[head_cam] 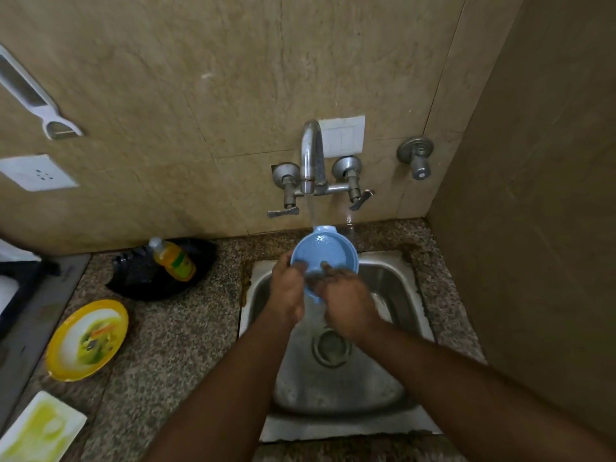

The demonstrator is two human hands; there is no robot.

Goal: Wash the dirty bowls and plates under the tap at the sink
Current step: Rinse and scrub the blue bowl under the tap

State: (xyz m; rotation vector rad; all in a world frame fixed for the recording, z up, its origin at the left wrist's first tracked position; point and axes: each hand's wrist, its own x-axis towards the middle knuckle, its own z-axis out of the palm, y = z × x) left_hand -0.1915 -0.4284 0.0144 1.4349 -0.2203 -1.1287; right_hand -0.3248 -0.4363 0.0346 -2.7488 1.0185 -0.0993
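- Head view, item one: blue bowl (325, 253), held over the sink (393, 281) under the running tap (311, 155). My left hand (288, 286) grips its rim; my right hand (345, 290) lies across the inside with fingers spread, rubbing.
- Risk, as I judge it: a wet rim slips from a one-handed grip (the stream strikes the far edge) and splashes the counter.
- Pending: yellow plate (87, 340) and white plate (41, 426), both soiled, left of the sink near the counter edge; a careless reach could knock them off.

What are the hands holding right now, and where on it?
The left hand grips the blue bowl by its near left rim, under the tap. The right hand has fingers inside the bowl, rubbing rather than holding.
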